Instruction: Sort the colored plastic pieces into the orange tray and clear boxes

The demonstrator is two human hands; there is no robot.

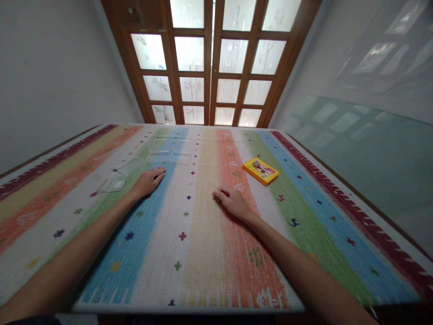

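My left hand (149, 181) lies on the striped tablecloth (169, 234), palm down, with its fingers stretched out and holding nothing. Close by it are several clear plastic trays: one tray (131, 166) just beyond the wrist, another tray (110, 184) with a small pale patch in it, and two joined compartments (169, 157) past the fingertips. My right hand (232, 201) rests on the cloth with its fingers curled in and the thumb on top. Whatever those fingers hold, if anything, is hidden. A yellow box (260, 170) with a printed picture lies beyond it, to the right, apart from the hand.
The table's far edge (203, 126) meets wooden doors (209, 72) with frosted panes. A white wall (61, 67) stands on the left. Along the right side a pale glassy panel (365, 167) leans by the table, below a wall with a shiny sheet.
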